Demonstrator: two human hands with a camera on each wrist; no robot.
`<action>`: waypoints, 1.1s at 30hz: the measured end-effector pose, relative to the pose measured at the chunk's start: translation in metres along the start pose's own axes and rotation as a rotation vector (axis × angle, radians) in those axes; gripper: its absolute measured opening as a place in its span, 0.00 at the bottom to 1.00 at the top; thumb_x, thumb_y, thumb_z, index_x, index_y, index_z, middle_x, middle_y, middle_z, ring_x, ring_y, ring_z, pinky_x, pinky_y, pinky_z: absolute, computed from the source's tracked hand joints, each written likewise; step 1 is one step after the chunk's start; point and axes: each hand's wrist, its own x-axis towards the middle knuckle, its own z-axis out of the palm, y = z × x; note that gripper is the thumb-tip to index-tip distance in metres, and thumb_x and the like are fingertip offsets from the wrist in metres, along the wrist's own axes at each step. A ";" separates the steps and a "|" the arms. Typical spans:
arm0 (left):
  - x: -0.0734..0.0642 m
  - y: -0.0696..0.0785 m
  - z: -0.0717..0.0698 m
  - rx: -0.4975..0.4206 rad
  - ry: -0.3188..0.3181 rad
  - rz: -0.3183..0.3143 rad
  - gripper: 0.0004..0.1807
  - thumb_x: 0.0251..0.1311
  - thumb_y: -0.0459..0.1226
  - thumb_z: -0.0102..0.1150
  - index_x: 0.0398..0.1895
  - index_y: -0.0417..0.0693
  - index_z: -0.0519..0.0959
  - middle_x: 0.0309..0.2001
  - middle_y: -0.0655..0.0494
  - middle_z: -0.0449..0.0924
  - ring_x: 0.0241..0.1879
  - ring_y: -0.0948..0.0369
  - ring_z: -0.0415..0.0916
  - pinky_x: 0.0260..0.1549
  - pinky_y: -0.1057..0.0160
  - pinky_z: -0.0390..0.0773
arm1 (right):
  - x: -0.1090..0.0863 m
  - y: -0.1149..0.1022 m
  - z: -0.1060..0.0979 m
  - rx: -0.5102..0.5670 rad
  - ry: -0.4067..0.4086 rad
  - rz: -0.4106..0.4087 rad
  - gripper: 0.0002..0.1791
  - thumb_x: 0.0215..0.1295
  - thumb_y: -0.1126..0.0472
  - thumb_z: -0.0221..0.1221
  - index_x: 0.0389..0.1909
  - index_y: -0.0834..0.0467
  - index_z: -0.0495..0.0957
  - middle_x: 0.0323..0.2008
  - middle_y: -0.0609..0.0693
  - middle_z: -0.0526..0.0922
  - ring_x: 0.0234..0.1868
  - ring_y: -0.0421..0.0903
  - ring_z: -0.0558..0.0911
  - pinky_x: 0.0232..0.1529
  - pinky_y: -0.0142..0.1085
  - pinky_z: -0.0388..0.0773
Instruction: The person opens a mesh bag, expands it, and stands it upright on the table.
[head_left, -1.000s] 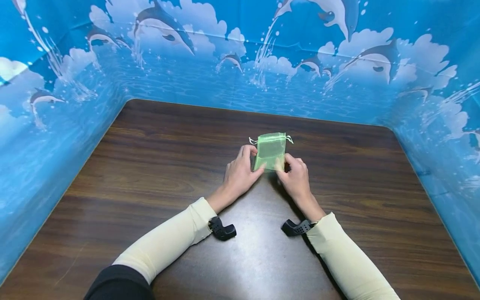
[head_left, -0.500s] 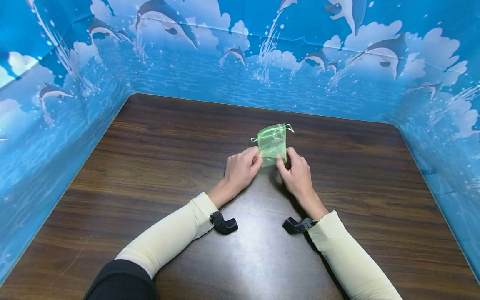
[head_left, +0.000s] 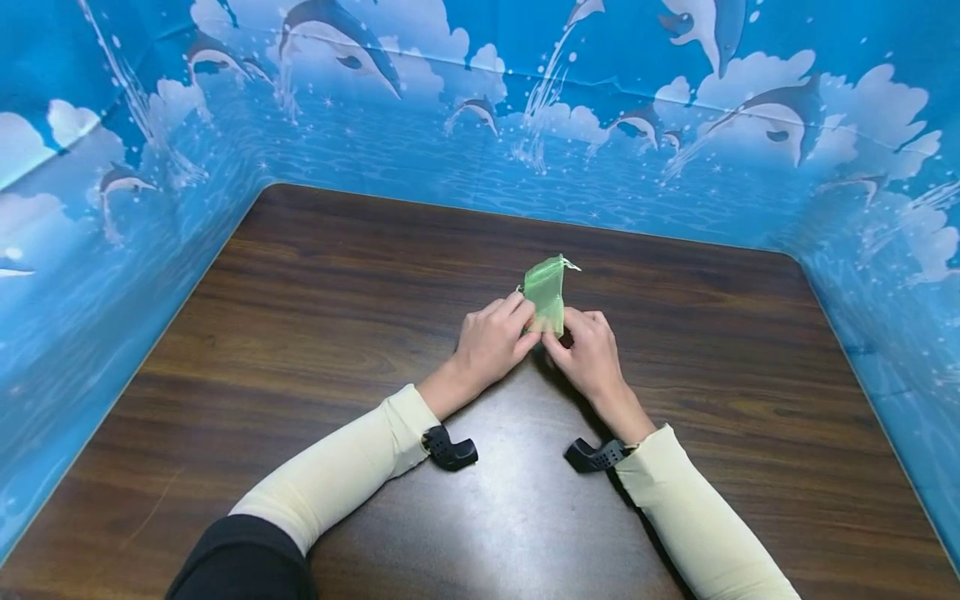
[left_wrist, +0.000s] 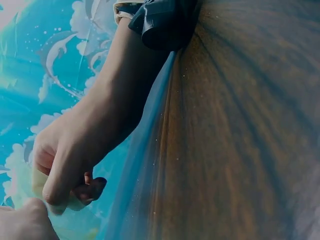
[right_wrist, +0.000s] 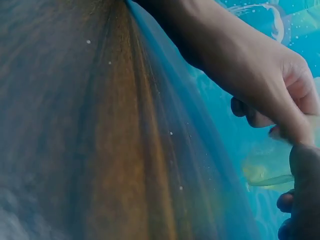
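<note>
Nearest, cream sleeves [head_left: 337, 475] come in from 7 and 5 o'clock, a black wrist camera [head_left: 452, 450] at the left cuff and another at the right; they sit inward, presumably to keep the fingers in view. Farther out, the sheer green pouch [head_left: 544, 292] stands over the dark wooden table [head_left: 337, 333] — whether its base touches the wood, cannot tell. Clock centred on pouch: left hand [head_left: 491, 343] between 7 and 8, right hand [head_left: 592, 352] between 4 and 5. Held low at both sides, likely so the limp mesh stays up, drawstring loop [head_left: 572, 264] loose toward 1. Grip: both hands nearly closed, thumbs and curled fingers pinching the pouch's lower part, fingertips close together. Beyond, at 12, the dolphin-print backdrop [head_left: 375, 150].
</note>
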 end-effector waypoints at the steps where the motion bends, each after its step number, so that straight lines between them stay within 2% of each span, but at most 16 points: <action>1: 0.000 0.000 0.001 0.004 0.008 0.006 0.10 0.67 0.41 0.64 0.31 0.51 0.75 0.30 0.58 0.74 0.23 0.60 0.71 0.15 0.61 0.73 | -0.001 0.000 0.000 -0.005 0.005 -0.001 0.06 0.62 0.63 0.64 0.27 0.58 0.77 0.18 0.49 0.75 0.19 0.45 0.72 0.37 0.47 0.72; 5: -0.003 0.000 0.003 -0.019 0.028 -0.006 0.08 0.65 0.36 0.59 0.27 0.50 0.73 0.26 0.58 0.72 0.19 0.61 0.66 0.13 0.62 0.69 | -0.004 0.000 0.000 -0.019 0.013 0.026 0.14 0.60 0.63 0.64 0.21 0.57 0.68 0.15 0.48 0.68 0.18 0.46 0.67 0.36 0.46 0.70; 8: -0.006 0.000 0.005 -0.029 0.023 -0.022 0.07 0.63 0.37 0.59 0.28 0.50 0.73 0.25 0.58 0.71 0.19 0.61 0.65 0.12 0.62 0.68 | -0.005 0.000 0.001 -0.027 0.026 0.039 0.15 0.57 0.65 0.65 0.21 0.57 0.66 0.15 0.48 0.66 0.19 0.48 0.68 0.35 0.47 0.70; 10: -0.006 -0.001 0.005 -0.020 -0.003 -0.037 0.07 0.63 0.39 0.61 0.29 0.50 0.74 0.27 0.58 0.73 0.19 0.61 0.66 0.12 0.62 0.68 | -0.005 0.001 0.001 -0.032 0.040 0.038 0.15 0.55 0.66 0.64 0.21 0.58 0.66 0.15 0.48 0.66 0.20 0.50 0.69 0.35 0.47 0.70; 14: -0.007 -0.002 0.006 -0.022 -0.097 -0.098 0.11 0.61 0.44 0.67 0.31 0.52 0.74 0.28 0.59 0.74 0.18 0.62 0.67 0.13 0.62 0.67 | -0.003 0.001 0.001 -0.024 0.084 0.005 0.11 0.53 0.67 0.62 0.22 0.58 0.67 0.15 0.50 0.68 0.20 0.50 0.71 0.35 0.47 0.70; 17: -0.006 -0.003 0.006 -0.047 -0.126 -0.113 0.12 0.63 0.43 0.67 0.30 0.52 0.73 0.26 0.59 0.73 0.17 0.62 0.66 0.14 0.61 0.66 | -0.002 0.002 0.000 -0.015 0.089 -0.015 0.09 0.57 0.64 0.64 0.26 0.59 0.71 0.16 0.51 0.71 0.20 0.48 0.70 0.37 0.49 0.72; 20: -0.004 -0.003 0.004 -0.082 -0.071 -0.069 0.10 0.64 0.39 0.65 0.29 0.51 0.73 0.26 0.58 0.73 0.17 0.62 0.64 0.14 0.61 0.66 | -0.001 0.002 0.000 -0.022 0.044 0.001 0.10 0.62 0.58 0.65 0.34 0.60 0.76 0.19 0.52 0.74 0.20 0.48 0.70 0.42 0.52 0.75; 23: -0.002 -0.002 0.004 -0.102 0.000 -0.017 0.09 0.62 0.37 0.64 0.28 0.51 0.73 0.26 0.59 0.73 0.17 0.63 0.65 0.13 0.62 0.67 | 0.000 0.004 0.000 -0.041 0.025 -0.008 0.11 0.65 0.56 0.65 0.35 0.60 0.78 0.20 0.52 0.78 0.20 0.49 0.74 0.43 0.52 0.77; 27: 0.000 -0.002 0.004 -0.116 0.074 0.004 0.08 0.58 0.35 0.64 0.27 0.51 0.73 0.26 0.60 0.73 0.17 0.63 0.65 0.13 0.62 0.68 | 0.001 0.005 -0.002 -0.033 0.085 -0.034 0.06 0.60 0.61 0.66 0.31 0.60 0.80 0.20 0.54 0.80 0.20 0.50 0.76 0.43 0.51 0.76; 29: 0.000 -0.002 0.003 -0.128 0.102 0.004 0.09 0.58 0.34 0.64 0.27 0.51 0.73 0.25 0.60 0.74 0.17 0.64 0.65 0.13 0.63 0.67 | 0.001 0.006 -0.002 -0.020 0.114 -0.022 0.06 0.57 0.63 0.66 0.32 0.61 0.81 0.21 0.54 0.80 0.21 0.50 0.74 0.42 0.51 0.75; 31: 0.000 -0.002 0.003 -0.143 0.112 0.000 0.09 0.58 0.36 0.65 0.28 0.50 0.73 0.26 0.59 0.74 0.17 0.65 0.65 0.13 0.64 0.66 | 0.000 0.007 -0.002 -0.006 0.137 -0.007 0.06 0.56 0.64 0.66 0.32 0.62 0.80 0.20 0.54 0.77 0.20 0.51 0.72 0.42 0.50 0.74; 33: 0.000 -0.001 0.004 -0.153 0.105 -0.009 0.09 0.57 0.38 0.65 0.29 0.50 0.73 0.26 0.60 0.74 0.17 0.65 0.65 0.13 0.64 0.65 | -0.001 0.008 -0.002 -0.005 0.152 -0.001 0.07 0.58 0.62 0.66 0.32 0.62 0.80 0.22 0.55 0.80 0.23 0.53 0.77 0.42 0.49 0.75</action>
